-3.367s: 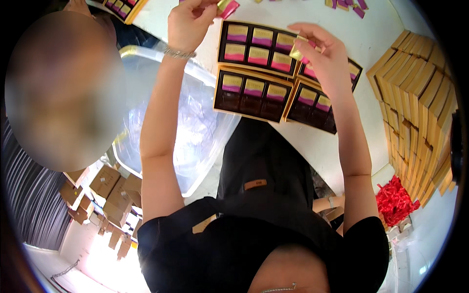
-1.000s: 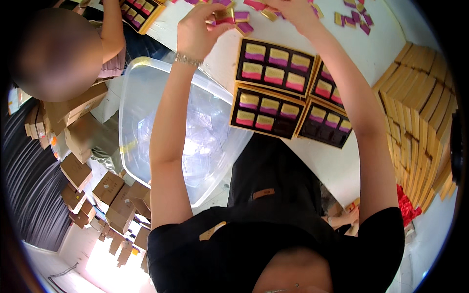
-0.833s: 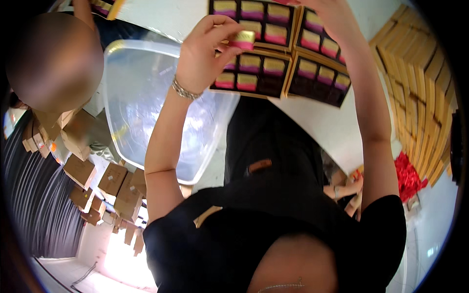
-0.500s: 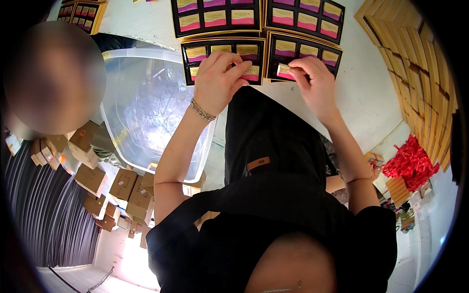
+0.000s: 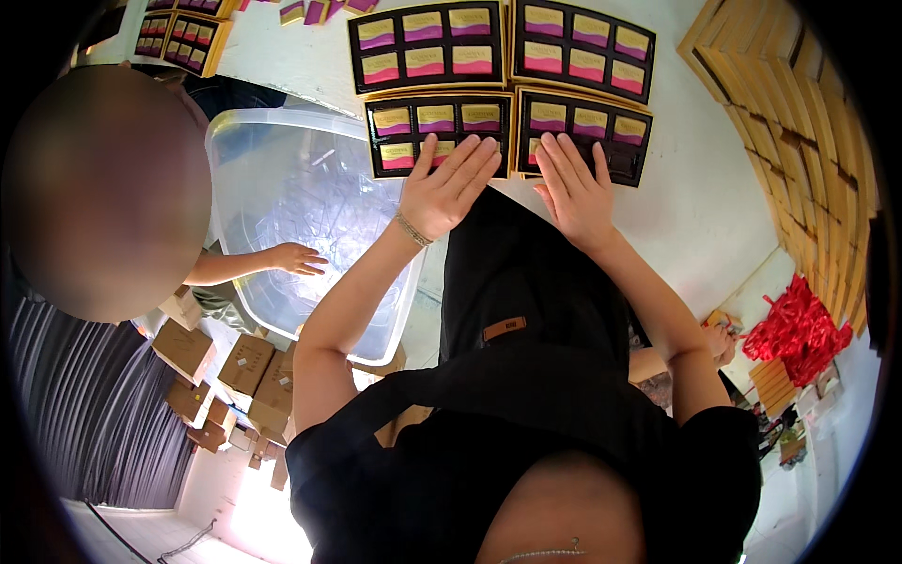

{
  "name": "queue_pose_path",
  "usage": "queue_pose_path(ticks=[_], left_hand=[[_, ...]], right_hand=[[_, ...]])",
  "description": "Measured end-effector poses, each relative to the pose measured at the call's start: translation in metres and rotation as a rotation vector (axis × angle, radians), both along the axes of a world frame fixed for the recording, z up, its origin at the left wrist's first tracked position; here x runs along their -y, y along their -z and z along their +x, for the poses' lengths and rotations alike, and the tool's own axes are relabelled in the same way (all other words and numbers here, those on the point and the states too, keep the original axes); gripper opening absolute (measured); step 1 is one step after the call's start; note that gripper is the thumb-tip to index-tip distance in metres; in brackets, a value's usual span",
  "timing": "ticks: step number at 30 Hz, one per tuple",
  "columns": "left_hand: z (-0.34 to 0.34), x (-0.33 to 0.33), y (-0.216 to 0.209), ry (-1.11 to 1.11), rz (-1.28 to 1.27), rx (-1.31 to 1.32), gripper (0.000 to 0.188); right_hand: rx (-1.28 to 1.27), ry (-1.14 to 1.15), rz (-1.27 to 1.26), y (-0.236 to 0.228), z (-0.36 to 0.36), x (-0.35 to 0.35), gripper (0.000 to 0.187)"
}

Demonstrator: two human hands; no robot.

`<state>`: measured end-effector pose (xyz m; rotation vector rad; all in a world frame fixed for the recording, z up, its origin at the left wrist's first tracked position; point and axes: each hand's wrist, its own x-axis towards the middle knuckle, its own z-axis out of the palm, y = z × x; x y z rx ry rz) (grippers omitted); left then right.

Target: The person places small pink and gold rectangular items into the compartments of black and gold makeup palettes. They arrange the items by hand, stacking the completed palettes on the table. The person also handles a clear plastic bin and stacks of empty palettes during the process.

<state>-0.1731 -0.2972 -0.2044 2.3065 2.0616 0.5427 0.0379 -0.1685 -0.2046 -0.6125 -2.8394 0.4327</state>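
Note:
Both my hands lie flat, with fingers stretched out, over the near row of open chocolate boxes. My left hand (image 5: pixel 442 197) covers part of the front row in the near left box (image 5: pixel 393 139). Across the front row of the near right box (image 5: pixel 623 164), my right hand (image 5: pixel 581 202) hides most of its pieces; the rightmost front compartment shows bare black. Wrapped pieces are gold and purple in the back rows, gold and pink in the front rows. Beyond stand a far left box (image 5: pixel 427 44) and a far right box (image 5: pixel 545 39), both filled.
Left of the table is a large clear plastic tub (image 5: pixel 218 188) with crumpled clear film. A co-worker's hand (image 5: pixel 296 258) reaches over it. More filled boxes (image 5: pixel 195 47) and loose pieces (image 5: pixel 317 11) lie farther off. Stacked wooden-coloured boxes (image 5: pixel 789 141) and red ribbon (image 5: pixel 799 329) are at right.
My right hand has let go of a gold and pink piece in the near right box and flattened out. My left fingers have straightened. A co-worker's hand has come over the tub.

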Motion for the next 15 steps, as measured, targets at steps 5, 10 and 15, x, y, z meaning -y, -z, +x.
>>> queue_pose_path(ticks=[5,10,15], left_hand=[[-0.007,-0.008,-0.012,0.024,-0.069,0.056,0.041],[-0.101,-0.07,-0.035,-0.132,0.073,-0.198,0.031],[-0.23,-0.199,0.018,-0.417,0.029,0.131,0.036]], right_hand=[[0.008,0.003,-0.175,-0.025,-0.008,-0.007,0.054],[-0.323,0.034,-0.181,-0.064,-0.097,-0.112,0.028],[-0.444,-0.332,0.098,0.008,-0.272,-0.224,0.014]])
